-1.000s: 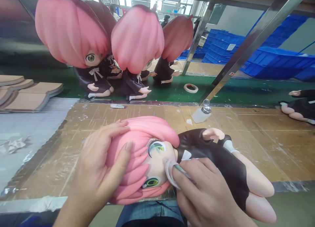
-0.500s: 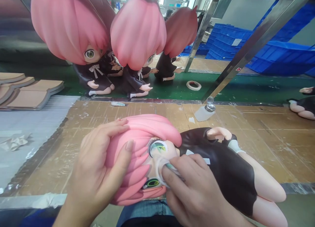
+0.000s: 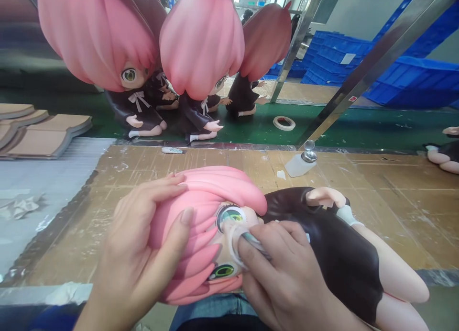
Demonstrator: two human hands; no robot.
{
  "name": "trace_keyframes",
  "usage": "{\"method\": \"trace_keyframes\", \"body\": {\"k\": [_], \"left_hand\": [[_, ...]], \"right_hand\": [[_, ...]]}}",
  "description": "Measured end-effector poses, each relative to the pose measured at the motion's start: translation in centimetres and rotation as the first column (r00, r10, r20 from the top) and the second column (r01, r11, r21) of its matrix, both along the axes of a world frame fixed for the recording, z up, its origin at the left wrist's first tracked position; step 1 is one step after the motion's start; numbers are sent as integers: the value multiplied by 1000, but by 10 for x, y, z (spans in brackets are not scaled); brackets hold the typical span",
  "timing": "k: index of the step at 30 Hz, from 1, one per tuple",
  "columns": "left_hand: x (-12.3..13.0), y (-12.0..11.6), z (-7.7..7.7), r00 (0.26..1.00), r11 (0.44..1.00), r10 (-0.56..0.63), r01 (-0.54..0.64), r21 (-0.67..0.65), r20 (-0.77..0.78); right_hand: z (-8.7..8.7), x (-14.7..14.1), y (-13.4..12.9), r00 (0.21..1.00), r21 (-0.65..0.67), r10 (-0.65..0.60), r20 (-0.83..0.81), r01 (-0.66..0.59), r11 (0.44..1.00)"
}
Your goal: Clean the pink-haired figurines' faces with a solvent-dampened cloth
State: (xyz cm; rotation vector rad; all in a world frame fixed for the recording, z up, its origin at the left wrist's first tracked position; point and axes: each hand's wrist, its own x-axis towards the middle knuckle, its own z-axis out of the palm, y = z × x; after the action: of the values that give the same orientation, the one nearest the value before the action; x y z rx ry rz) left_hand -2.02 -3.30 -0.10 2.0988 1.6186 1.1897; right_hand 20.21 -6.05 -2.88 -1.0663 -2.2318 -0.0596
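Note:
A large figure [image 3: 333, 254] with pink hair and a black dress lies on its side across the cardboard-covered bench, head to the left. My left hand [image 3: 139, 245] wraps round the top of its head, thumb over the hair and fingers along the far side. Pinched in my right hand [image 3: 287, 273] is a wad of white cloth [image 3: 234, 237], pressed against the face between the two green eyes. A bluish-green bit shows in the wad; I cannot make out what it is. My right hand hides the lower face.
Beyond the bench, several matching figures [image 3: 202, 44] kneel on a green surface beside a tape roll [image 3: 284, 123]. An open-lidded bottle [image 3: 301, 164] stands behind the lying figure. Cardboard pieces [image 3: 43, 135] lie left; a metal post [image 3: 366, 68] and blue crates [image 3: 412, 82] are right.
My right hand and the cloth have shifted slightly on the face. The figure's body and legs appear a little farther right and lower. My left hand keeps its hold on the head.

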Motion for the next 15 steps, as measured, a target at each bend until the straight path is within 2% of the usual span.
{"method": "trace_keyframes", "body": {"k": [3,7,12,15], "left_hand": [[0,0,0,1000,1000,-11,10,-12,-29],[2,2,1,999,1000,-11,12,4,-31],[0,0,2,1000,1000,-17,17,-2,-21],[-2,-1,1,999,1000,-19,19,9,-31]], "right_hand": [[1,3,-1,1000,-10,-17,8,17,1000],[4,2,0,999,-47,51,-10,-52,998],[7,7,-3,999,-46,0,40,1,999],[7,6,-2,999,-64,12,43,-9,998]]}}
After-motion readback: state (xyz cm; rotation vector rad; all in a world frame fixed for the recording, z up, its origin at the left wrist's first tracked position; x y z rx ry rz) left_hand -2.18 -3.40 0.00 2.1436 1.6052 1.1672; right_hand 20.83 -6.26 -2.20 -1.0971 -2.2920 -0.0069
